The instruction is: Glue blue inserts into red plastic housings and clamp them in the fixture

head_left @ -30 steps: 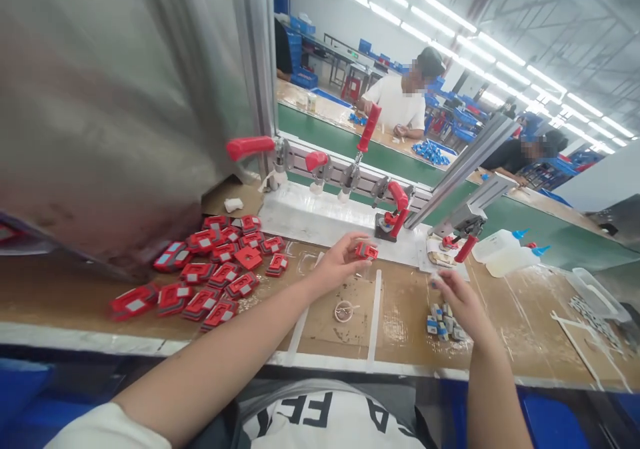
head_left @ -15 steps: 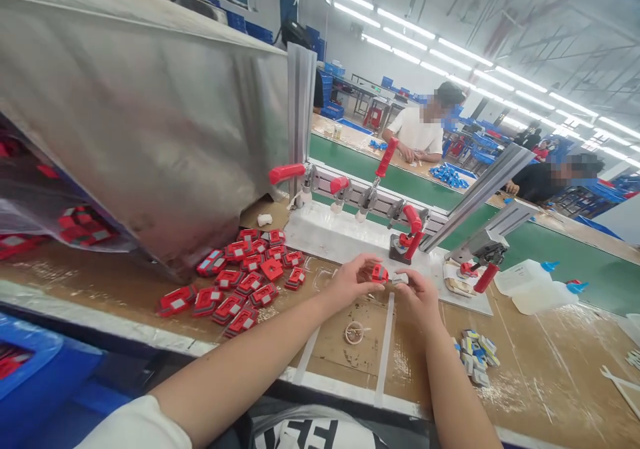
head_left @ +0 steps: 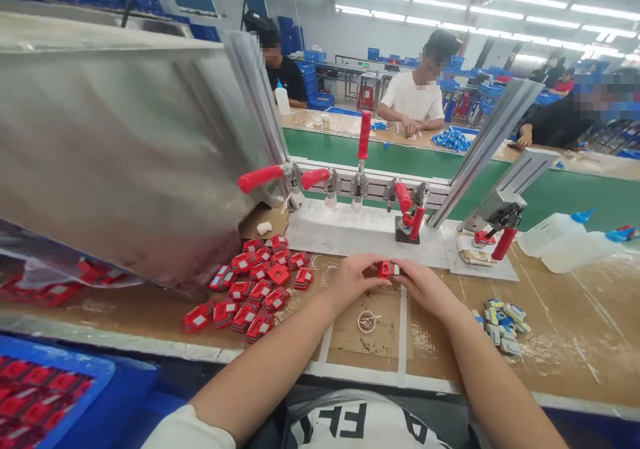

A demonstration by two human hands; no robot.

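Above the near side of the bench, my left hand (head_left: 354, 277) is closed on a small red plastic part (head_left: 384, 269). My right hand (head_left: 423, 286) pinches a small grey-white block (head_left: 396, 270) against the red part's right side. Both pieces touch, but I cannot tell whether one sits inside the other. Below the hands is a small round dish (head_left: 367, 329) with a thin stick in it. Left of my hands spreads a pile of red plastic parts (head_left: 260, 290). To the right lies a heap of grey, blue and yellow blocks (head_left: 505, 326).
Behind my hands stands a row of red-handled toggle clamps (head_left: 364, 136) on a metal frame. Another clamp (head_left: 505, 244) is at the right, beside white bottles (head_left: 555, 234). A large metal housing (head_left: 135, 162) fills the left. A blue crate (head_left: 103, 376) holds red parts. Co-workers sit across.
The grey-white block, earlier apart from the red part, now meets it, and my hands have come together. The camera view has levelled and shifted.
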